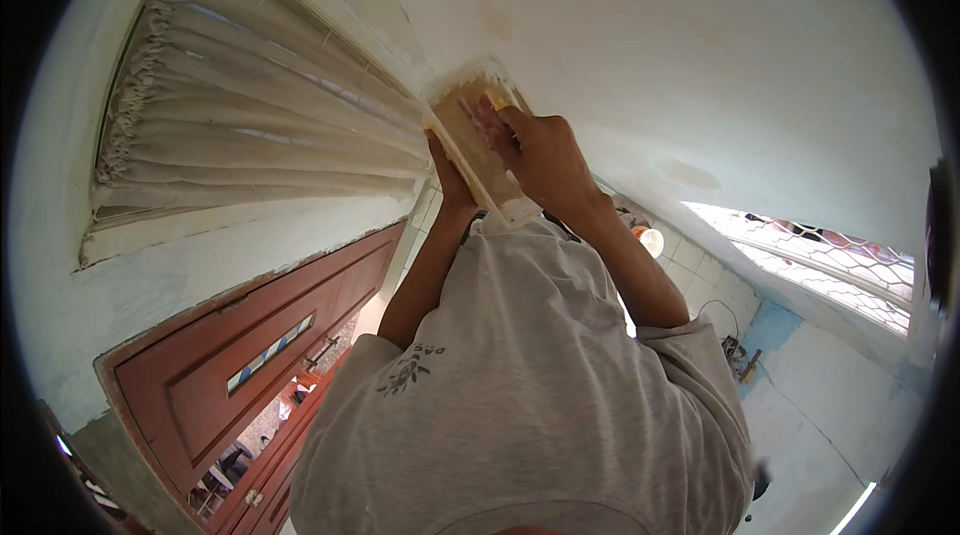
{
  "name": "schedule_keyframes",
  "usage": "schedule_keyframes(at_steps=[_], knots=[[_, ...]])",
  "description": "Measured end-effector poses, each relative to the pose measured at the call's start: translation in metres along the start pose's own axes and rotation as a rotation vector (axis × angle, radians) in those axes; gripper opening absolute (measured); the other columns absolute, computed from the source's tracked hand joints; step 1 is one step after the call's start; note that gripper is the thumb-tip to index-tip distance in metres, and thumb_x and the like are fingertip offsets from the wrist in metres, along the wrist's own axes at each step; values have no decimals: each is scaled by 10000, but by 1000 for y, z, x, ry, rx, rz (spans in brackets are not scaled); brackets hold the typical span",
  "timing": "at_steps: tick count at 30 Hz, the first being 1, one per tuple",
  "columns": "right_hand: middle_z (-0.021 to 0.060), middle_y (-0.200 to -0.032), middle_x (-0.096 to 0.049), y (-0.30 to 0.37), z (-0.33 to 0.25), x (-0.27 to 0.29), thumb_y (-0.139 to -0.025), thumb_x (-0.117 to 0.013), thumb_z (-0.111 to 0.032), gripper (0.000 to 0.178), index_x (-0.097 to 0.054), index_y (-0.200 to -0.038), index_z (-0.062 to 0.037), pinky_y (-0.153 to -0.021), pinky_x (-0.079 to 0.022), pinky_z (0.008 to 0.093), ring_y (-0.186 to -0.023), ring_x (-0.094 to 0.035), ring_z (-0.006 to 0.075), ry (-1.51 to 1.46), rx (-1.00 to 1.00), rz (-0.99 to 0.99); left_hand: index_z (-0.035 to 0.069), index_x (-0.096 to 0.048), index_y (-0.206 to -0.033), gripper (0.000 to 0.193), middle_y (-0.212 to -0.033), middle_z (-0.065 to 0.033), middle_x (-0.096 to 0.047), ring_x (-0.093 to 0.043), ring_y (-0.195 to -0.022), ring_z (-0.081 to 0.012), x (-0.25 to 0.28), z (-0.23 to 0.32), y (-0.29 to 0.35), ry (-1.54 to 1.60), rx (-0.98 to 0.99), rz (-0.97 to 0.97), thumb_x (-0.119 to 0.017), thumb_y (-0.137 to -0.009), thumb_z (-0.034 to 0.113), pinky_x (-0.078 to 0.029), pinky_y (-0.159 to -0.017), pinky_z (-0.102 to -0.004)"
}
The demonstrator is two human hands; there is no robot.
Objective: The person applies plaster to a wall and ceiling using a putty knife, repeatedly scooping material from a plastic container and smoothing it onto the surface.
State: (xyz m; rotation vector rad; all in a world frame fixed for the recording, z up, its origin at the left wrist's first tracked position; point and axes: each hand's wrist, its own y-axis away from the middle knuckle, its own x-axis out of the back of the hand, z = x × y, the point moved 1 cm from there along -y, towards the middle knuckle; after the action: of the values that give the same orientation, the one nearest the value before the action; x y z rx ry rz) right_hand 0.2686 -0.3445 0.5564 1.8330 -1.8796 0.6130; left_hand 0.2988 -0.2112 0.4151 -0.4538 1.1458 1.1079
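Note:
In front of my chest, close to the wall corner, a tan rectangular board (450, 113) is held tilted, with whitish residue along its edges. My left hand (455, 185) grips the board's left edge, and its fingers are partly hidden behind it. Over the board's face, my right hand (550, 157) is closed around a worn reddish-pink piece (484, 119). Whether this piece is the board's own handle or a separate tool, I cannot tell. My right thumb lies near its upper end.
A curtained window (260, 105) is on the left, above a reddish-brown door (180, 385). The pale wall (700, 55) ahead has beige patches. To the right are a grilled opening (820, 255), an orange-and-white container (650, 240) and cables (735, 347) by a blue-stained wall.

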Motion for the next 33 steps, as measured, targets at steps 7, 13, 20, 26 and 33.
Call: schedule_keyframes(at_steps=[7,13,20,26,33], knots=[[209,-683,-652,1,24,-26,-936,-635,-104,163,-623,-1005,43,-608,-543,415,-648,-686,361,230,226,67,185,-368,-1531,781,-1477,-62,-483,-484,-1340,-260,4,-1,-2,-86,12,83,-273,-989,739,-420,-1120,-428],[223,-780,-691,6,1,24,-923,-653,-91,213,-660,-1059,73,-636,-561,371,-681,-714,337,5,-61,95,168,-370,-1534,821,-1483,-85,-482,-491,-1340,-269,-6,5,2,-4,65,-25,-271,-975,761,-426,-1122,-429],[242,-763,-669,6,17,-18,-941,-635,-111,188,-647,-969,74,-632,-559,410,-665,-685,379,194,168,59,155,-391,-1515,796,-1466,-80,-495,-510,-1312,-249,2,-6,-2,-146,12,95,-259,-991,740,-471,-1071,-416],[244,-725,-653,0,30,-17,-961,-591,-114,186,-636,-1021,57,-648,-536,490,-706,-668,425,220,-5,-29,159,-391,-1512,785,-1454,-86,-501,-520,-1301,-249,4,-3,3,-112,46,61,-263,-995,735,-466,-1074,-392],[251,-729,-660,6,0,0,-943,-588,-103,221,-621,-1102,47,-671,-556,480,-710,-688,394,46,-51,-5,202,-363,-1527,702,-1473,-21,-470,-458,-1349,-218,3,-3,3,-51,-26,-39,-310,-1018,682,-401,-1141,-397]])
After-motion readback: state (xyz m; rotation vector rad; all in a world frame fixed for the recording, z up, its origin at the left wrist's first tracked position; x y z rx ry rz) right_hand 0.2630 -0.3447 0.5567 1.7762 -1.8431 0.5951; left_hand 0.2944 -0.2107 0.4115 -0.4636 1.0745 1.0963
